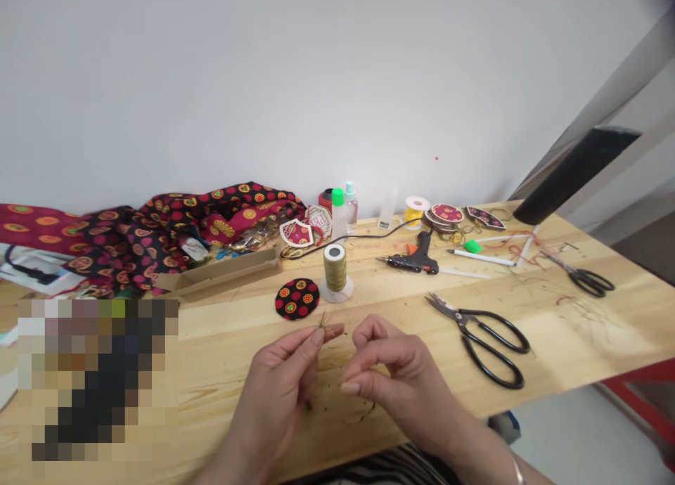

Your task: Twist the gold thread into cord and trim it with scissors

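My left hand [287,379] is closed, thumb against fingers, on a small tuft of olive-gold thread [323,321] whose ends poke up past the fingertips. To its right, my right hand [395,372] has thumb and forefinger pressed together; whatever may be between them is too fine to see. Beyond both hands a spool of olive-gold thread [335,270] stands upright on its pale base. Beside it lies a round patch of black fabric with red dots [297,299]. Large black-handled scissors [474,334] lie partly open to the right of my right hand.
A black glue gun [414,259], a white pen [485,257] and smaller scissors [590,281] lie at the right. Bottles [338,214] and a yellow spool [416,212] stand near the wall. Patterned fabric [158,225] and a cardboard tray [221,275] are at the left. A dark post [574,176] leans at the far right.
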{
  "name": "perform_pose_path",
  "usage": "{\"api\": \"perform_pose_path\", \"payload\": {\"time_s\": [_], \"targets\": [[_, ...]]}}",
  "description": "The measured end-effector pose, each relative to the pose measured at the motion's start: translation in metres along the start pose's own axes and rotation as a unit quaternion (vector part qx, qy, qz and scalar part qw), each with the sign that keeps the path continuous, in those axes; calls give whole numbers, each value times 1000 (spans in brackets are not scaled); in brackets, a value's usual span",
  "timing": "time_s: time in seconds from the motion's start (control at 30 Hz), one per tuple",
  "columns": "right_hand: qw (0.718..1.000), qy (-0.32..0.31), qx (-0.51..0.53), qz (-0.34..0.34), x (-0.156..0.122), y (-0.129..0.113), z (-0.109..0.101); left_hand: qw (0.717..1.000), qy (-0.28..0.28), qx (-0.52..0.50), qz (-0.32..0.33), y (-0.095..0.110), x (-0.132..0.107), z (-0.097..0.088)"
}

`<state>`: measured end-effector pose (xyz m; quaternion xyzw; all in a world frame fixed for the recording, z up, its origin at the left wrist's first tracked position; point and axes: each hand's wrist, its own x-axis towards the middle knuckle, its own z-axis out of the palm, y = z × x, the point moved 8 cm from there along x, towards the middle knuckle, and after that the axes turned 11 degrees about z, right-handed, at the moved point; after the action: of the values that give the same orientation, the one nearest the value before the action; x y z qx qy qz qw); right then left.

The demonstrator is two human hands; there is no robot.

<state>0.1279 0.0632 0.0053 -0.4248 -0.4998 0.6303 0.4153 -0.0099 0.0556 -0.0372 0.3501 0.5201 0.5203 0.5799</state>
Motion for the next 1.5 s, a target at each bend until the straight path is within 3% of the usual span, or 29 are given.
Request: {"api": "perform_pose_path", "payload": {"time_s": [0.13, 0.27, 0.57, 1.07, 1.17, 1.33, 1.5], "targets": [[999, 44, 14, -15, 5, 5, 1, 997, -30, -60, -43, -7, -6, 15], [994, 103, 29, -15, 13, 14, -12, 998, -33, -43, -20, -6, -9, 18], [990, 131, 51, -12, 12, 18, -19, 998, -45, 23, 23, 0, -8, 17], [989, 124, 77, 4, 14, 24, -18, 997, -63, 43, 9, -10, -11, 16], [984, 130, 111, 46, 13, 35, -21, 998, -55, 41, 14, -8, -10, 15], [965, 22, 194, 173, 12, 54, -7, 997, -53, 44, 18, -6, -9, 14], [956, -66, 189, 213, 11, 56, 3, 994, -86, 69, 11, -7, -11, 16]]}}
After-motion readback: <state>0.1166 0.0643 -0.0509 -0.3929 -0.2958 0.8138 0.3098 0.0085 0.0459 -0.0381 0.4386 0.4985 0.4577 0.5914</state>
